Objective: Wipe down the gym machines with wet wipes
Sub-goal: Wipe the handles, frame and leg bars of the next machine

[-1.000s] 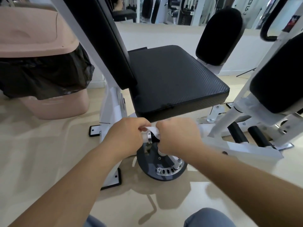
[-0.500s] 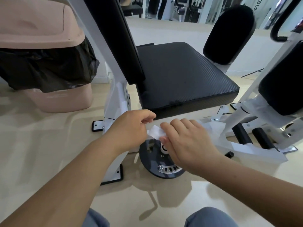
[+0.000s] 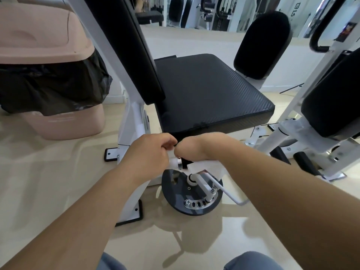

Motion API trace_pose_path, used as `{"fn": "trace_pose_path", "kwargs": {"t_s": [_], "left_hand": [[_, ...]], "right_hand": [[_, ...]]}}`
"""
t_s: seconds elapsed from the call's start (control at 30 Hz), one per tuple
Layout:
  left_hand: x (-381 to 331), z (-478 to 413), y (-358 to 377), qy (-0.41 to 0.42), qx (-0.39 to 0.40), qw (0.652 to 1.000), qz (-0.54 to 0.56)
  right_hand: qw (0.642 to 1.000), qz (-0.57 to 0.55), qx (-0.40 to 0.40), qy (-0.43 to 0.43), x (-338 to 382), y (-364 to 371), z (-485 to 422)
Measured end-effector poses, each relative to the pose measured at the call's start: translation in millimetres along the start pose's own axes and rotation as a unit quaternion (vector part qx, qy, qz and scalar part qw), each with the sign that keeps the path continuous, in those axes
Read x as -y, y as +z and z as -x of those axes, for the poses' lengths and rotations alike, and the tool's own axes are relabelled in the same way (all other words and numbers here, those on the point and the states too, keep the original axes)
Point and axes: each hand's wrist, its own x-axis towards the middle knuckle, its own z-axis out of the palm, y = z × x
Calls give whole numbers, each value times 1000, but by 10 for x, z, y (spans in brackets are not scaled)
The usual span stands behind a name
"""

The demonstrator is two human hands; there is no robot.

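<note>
A white gym machine with a black padded seat (image 3: pixel 210 94) stands in front of me. Below the seat's front edge a short white bar with a chrome collar (image 3: pixel 179 164) sticks out above a dark round adjustment disc (image 3: pixel 175 197). My left hand (image 3: pixel 148 152) is closed around the bar's left end. My right hand (image 3: pixel 196 149) is curled over the bar from above, fingers hidden beneath it, pressing a white wet wipe (image 3: pixel 204 167) whose loose edge hangs below the wrist.
A pink bin (image 3: pixel 39 43) with a black liner stands at the left. Black leg pads (image 3: pixel 263 43) and a white frame arm (image 3: pixel 288 137) stand at the right. A thin white crank handle (image 3: pixel 231 195) lies over the disc. More gym machines show in the background.
My right hand has turned from lying flat on the wipe to curling over the bar, and the wipe now hangs under the wrist. My left hand stays at the bar's left end.
</note>
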Motion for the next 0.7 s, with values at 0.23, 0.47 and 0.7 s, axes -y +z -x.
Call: {"fn": "trace_pose_path", "kwargs": {"t_s": [0.23, 0.47, 0.7], "left_hand": [[-6, 13, 39, -17, 8, 1000, -3], [-12, 43, 87, -24, -1, 999, 29], [-26, 21, 21, -11, -29, 998, 47]], "right_hand": [[930, 213, -291, -71, -677, 133, 598], [929, 221, -290, -55, -650, 97, 446], [888, 252, -338, -185, -46, 489, 183]]}}
